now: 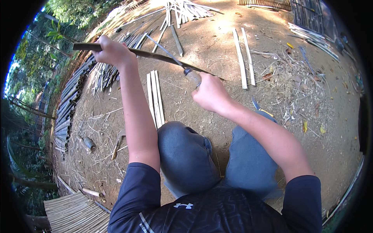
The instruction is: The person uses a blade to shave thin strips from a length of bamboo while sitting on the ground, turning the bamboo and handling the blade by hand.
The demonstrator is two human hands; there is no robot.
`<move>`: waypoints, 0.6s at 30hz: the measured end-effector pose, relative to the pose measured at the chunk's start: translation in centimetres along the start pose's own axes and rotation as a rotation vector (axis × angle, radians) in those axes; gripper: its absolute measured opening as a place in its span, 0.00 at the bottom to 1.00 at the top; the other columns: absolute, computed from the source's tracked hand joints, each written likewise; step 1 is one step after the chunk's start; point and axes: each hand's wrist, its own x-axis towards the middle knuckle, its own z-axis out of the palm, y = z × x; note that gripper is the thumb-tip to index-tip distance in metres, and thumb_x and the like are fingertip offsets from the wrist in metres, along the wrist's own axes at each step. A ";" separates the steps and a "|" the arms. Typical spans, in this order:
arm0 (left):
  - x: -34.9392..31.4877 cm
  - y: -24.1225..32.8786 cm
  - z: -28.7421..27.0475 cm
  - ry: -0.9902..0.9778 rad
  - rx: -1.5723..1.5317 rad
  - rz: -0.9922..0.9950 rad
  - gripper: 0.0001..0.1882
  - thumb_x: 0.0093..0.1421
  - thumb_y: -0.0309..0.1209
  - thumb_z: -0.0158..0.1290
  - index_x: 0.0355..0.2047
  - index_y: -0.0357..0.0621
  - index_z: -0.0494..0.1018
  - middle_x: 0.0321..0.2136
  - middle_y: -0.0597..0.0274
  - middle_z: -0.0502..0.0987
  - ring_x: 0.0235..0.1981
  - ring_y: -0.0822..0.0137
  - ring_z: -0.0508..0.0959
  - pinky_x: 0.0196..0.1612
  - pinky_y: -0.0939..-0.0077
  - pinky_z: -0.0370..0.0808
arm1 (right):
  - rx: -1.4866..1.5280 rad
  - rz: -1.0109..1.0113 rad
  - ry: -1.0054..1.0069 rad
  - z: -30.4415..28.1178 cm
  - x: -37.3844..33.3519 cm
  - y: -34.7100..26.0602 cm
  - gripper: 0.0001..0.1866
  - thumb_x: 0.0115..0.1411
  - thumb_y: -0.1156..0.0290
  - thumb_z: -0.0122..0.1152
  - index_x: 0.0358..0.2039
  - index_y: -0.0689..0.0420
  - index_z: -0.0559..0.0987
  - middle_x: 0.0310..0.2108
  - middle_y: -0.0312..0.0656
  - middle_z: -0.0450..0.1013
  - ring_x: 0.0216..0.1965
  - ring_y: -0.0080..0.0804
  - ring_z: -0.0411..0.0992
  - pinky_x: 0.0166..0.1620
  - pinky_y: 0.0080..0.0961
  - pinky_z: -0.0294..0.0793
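My left hand (110,52) is closed around a long dark bamboo strip (155,56) near its left end. The strip runs out to the right in front of me, sloping slightly down. In my right hand (211,91) is the pale handle of a knife (193,77), its fingers wrapped round it. The long narrow blade points up and to the left and crosses the strip in this view; whether it touches the strip I cannot tell. Below my hands, several pale split bamboo strips (155,97) lie on the ground beside my left knee.
Two pale strips (239,58) lie ahead to the right. A tool with a wooden handle (116,147) and a short bamboo tube (89,143) rest at left, near stacked dark bamboo (70,101). Split bamboo (190,9) is piled far ahead. A slatted bamboo mat (77,213) lies lower left.
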 end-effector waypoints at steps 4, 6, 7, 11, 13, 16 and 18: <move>2.5 -1.5 -2.2 -0.034 -0.078 0.059 0.07 0.55 0.23 0.41 0.25 0.48 0.55 0.15 0.70 0.55 0.11 0.78 0.53 0.13 0.79 0.51 | -0.178 -0.181 0.025 1.3 -1.2 0.2 0.16 0.56 0.81 0.57 0.45 0.75 0.73 0.25 0.56 0.78 0.29 0.44 0.82 0.32 0.36 0.83; 2.5 -1.9 -2.6 -0.097 -0.126 0.069 0.09 0.52 0.22 0.40 0.22 0.49 0.52 0.13 0.70 0.52 0.10 0.76 0.51 0.14 0.76 0.50 | -0.168 -0.125 0.011 1.7 0.4 1.5 0.16 0.55 0.81 0.57 0.45 0.76 0.73 0.25 0.56 0.78 0.28 0.45 0.82 0.33 0.36 0.83; 2.4 -2.1 -2.7 -0.093 -0.121 0.056 0.09 0.51 0.22 0.40 0.22 0.49 0.52 0.13 0.71 0.51 0.10 0.76 0.51 0.14 0.76 0.49 | -0.165 -0.104 0.010 2.0 1.0 2.0 0.17 0.55 0.82 0.57 0.45 0.76 0.73 0.25 0.56 0.78 0.27 0.45 0.82 0.34 0.36 0.83; 3.5 -2.2 -3.6 -0.009 -0.067 0.050 0.09 0.52 0.23 0.39 0.22 0.50 0.51 0.15 0.69 0.50 0.12 0.75 0.52 0.16 0.76 0.49 | -0.080 -0.105 -0.011 3.5 -0.2 0.7 0.17 0.57 0.82 0.55 0.46 0.75 0.73 0.27 0.55 0.78 0.28 0.42 0.81 0.33 0.35 0.83; 2.9 -2.1 -2.7 0.044 -0.053 0.051 0.09 0.53 0.23 0.39 0.22 0.50 0.52 0.16 0.68 0.51 0.13 0.74 0.52 0.16 0.76 0.49 | -0.096 -0.094 -0.004 3.5 0.7 1.3 0.15 0.57 0.81 0.55 0.45 0.74 0.73 0.26 0.52 0.77 0.26 0.40 0.80 0.30 0.34 0.81; 2.5 -1.8 -2.2 0.080 -0.058 0.005 0.09 0.56 0.23 0.41 0.24 0.48 0.53 0.17 0.68 0.54 0.12 0.75 0.54 0.14 0.76 0.50 | -0.144 -0.028 -0.013 2.6 3.2 1.9 0.14 0.57 0.81 0.55 0.44 0.73 0.73 0.25 0.49 0.77 0.24 0.39 0.78 0.28 0.33 0.79; 4.0 -2.2 -3.7 0.023 -0.058 0.028 0.08 0.57 0.22 0.41 0.26 0.48 0.53 0.17 0.69 0.55 0.10 0.76 0.53 0.13 0.78 0.50 | -0.171 -0.024 -0.079 2.2 2.4 0.7 0.13 0.57 0.81 0.55 0.43 0.71 0.74 0.25 0.48 0.77 0.25 0.38 0.78 0.28 0.34 0.79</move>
